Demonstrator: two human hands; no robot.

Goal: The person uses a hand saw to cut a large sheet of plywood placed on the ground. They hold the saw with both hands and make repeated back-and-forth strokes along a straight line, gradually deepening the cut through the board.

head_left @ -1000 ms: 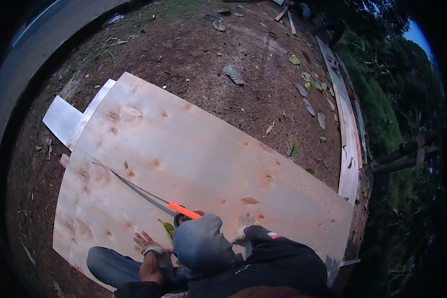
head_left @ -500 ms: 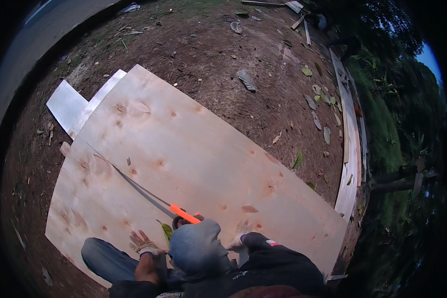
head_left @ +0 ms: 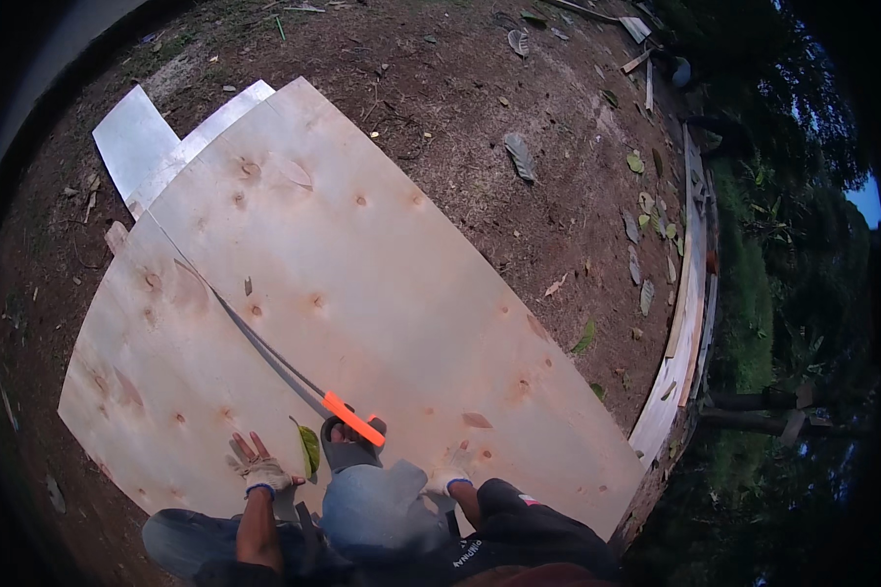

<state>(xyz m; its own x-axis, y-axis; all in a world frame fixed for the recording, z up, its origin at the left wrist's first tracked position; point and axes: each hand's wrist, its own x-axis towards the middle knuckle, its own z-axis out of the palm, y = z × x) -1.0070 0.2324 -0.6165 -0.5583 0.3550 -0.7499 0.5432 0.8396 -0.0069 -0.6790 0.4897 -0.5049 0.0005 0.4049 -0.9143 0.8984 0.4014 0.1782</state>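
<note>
My left hand (head_left: 263, 466), in a fingerless glove, lies spread on a pale plywood sheet (head_left: 411, 293), just left of a green leaf (head_left: 306, 450). My right hand (head_left: 450, 470), also gloved, rests flat on the sheet at the other side of my bent denim knee (head_left: 382, 509). Between them, just beyond the knee, is an orange tool (head_left: 352, 418) with a dark part around what may be toes. From it a long thin strip (head_left: 264, 342) runs to the sheet's far left edge. Whether it is a tape measure is hard to tell.
White panels (head_left: 132, 137) stick out under the sheet's far end. Dirt ground (head_left: 440, 117) with fallen leaves surrounds it. Long boards (head_left: 680, 323) lie along the right, before dark greenery (head_left: 783, 293). A dimly seen person (head_left: 715, 132) is at upper right. A curb (head_left: 44, 88) borders the upper left.
The view has shifted, so the sheet's far end sits higher in the picture and more of both my forearms shows. Both hands remain spread on the plywood beside my knee.
</note>
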